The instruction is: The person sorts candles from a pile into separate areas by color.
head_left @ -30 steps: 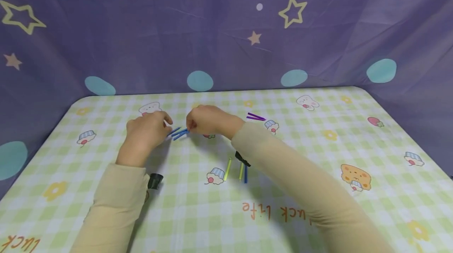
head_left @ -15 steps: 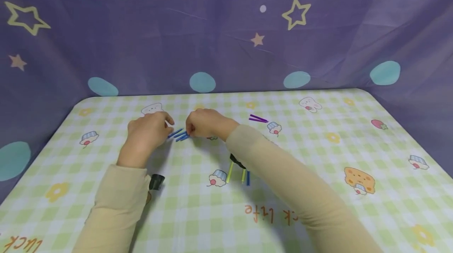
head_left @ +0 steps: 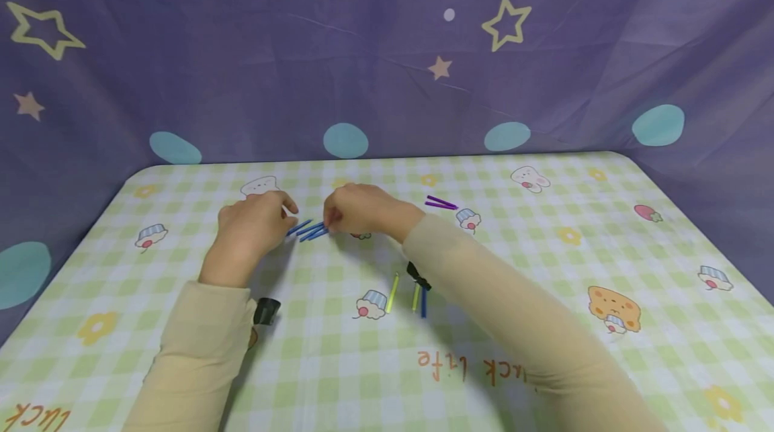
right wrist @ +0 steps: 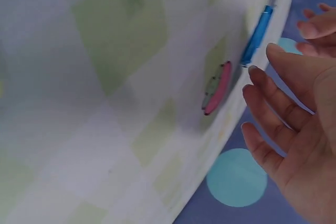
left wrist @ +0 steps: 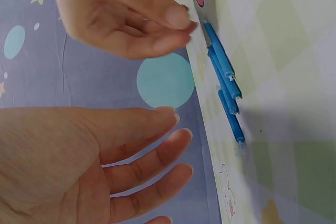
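Note:
Several thin blue candles [head_left: 313, 230] lie side by side at a slant on the tablecloth, between the two hands. White wick tips show at their ends in the left wrist view, where the candles [left wrist: 223, 59] overlap closely. My left hand [head_left: 250, 234] is just left of them, its fingers apart and loosely bent, holding nothing. At the candles' other end is my right hand [head_left: 363, 209], thumb and fingertips close to the tip. In the right wrist view those right fingers [right wrist: 278, 98] are relaxed and spread beside one blue candle [right wrist: 257, 35].
Two purple candles [head_left: 441, 203] lie farther back on the right. Nearer, two yellow candles [head_left: 393, 293] and a blue candle [head_left: 424, 303] lie beside the right forearm. A checked tablecloth [head_left: 514, 244] covers the table, with a purple curtain [head_left: 302, 69] behind.
My right hand has drawn back slightly to the right, so more of the blue candles' ends shows. My left hand has stayed in place.

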Tool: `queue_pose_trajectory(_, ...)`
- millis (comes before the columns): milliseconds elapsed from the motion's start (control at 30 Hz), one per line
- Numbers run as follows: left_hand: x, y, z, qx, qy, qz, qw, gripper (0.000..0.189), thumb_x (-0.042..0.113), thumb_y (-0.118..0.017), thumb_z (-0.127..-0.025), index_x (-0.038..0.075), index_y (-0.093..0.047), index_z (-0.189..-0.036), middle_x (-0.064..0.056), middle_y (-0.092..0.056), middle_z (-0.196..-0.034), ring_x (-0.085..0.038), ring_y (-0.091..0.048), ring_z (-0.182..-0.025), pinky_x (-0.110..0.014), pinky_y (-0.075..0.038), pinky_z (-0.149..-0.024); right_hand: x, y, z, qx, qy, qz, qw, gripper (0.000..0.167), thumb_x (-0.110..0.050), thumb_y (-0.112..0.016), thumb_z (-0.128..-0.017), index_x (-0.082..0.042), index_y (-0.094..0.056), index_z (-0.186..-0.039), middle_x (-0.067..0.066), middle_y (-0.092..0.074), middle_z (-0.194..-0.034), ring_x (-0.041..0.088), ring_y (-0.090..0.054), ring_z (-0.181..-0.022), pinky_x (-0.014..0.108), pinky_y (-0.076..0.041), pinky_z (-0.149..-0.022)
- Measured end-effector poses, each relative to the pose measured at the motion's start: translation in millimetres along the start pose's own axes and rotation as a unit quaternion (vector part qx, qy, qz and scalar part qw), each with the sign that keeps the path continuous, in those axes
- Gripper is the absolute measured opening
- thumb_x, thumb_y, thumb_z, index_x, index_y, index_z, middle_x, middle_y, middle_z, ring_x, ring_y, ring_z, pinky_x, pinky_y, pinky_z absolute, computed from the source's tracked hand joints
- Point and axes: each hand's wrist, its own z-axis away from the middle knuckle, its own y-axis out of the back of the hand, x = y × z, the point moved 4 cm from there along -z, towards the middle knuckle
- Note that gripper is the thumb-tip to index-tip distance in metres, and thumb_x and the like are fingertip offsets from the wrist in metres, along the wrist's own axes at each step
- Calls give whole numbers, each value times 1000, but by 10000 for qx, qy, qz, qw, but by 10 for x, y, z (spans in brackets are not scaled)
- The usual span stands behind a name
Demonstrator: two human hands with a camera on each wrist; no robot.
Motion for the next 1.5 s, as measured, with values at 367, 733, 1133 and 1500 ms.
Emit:
queue_pose_trajectory(367,37,-17,6,38,16,-55,10000,26,20,-61,-98,9,-68,-121,-11,-68,-112,-32,-64,-92,-58,-41,-83,87,86,437,288,529,-316,9977,9,-15,-67,-95,-14,-75,-101,-7,-68,-91,9,-59,-84,24,-46,-78)
queue_pose_trajectory(733,117,-39,11,132,-121,-104,9998,25,20,-60,-96,10,-68,-118,-8,-70,-108,-29,-63,-95,-58,-41,-82,277,29,1010,589,560,-787,9936,5,-14,-68,-95,-14,-73,-96,-12,-67,-90,7,-60,-85,28,-50,-81)
queue_pose_trajectory(1133,213,-78,13,109,-144,-55,9998,25,21,-61,-97,11,-69,-118,-7,-70,-108,-29,-63,-93,-54,-44,-81,369,-7,1404,639,572,-1177,9893,5,-9,-69,-93,-11,-73,-91,-10,-68,-87,5,-60,-82,36,-53,-81)
queue_pose_trajectory(1500,342,-186,12,42,-450,220,9987,22,24,-62,-97,14,-70,-115,-3,-70,-106,-23,-63,-89,-52,-44,-81,461,-85,1552,480,362,-1426,9880,5,-9,-72,-91,-14,-74,-90,-14,-68,-86,3,-62,-84,34,-53,-83)
